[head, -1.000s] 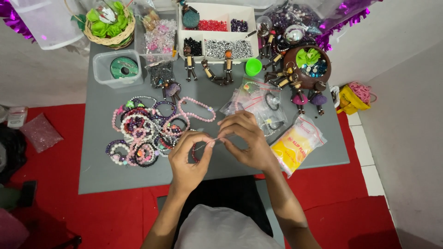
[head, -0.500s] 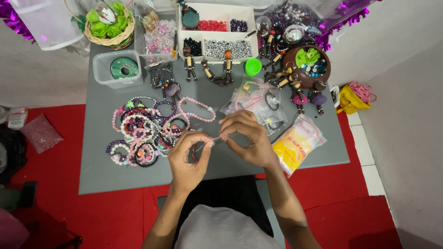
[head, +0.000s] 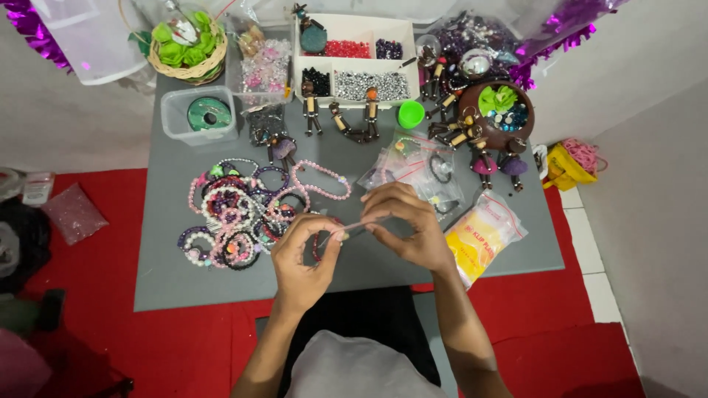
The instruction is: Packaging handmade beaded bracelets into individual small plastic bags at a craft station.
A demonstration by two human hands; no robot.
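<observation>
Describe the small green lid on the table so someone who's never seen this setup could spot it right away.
Start at the white divided bead tray at the far edge of the grey table. Just off its near right corner lies the lid, beside the little wooden figures. It is the only flat, plain, bright green disc there.

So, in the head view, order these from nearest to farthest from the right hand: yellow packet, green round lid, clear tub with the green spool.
From the right hand:
1. Yellow packet, just to its right.
2. Green round lid, straight beyond it.
3. Clear tub, far back left.
</observation>
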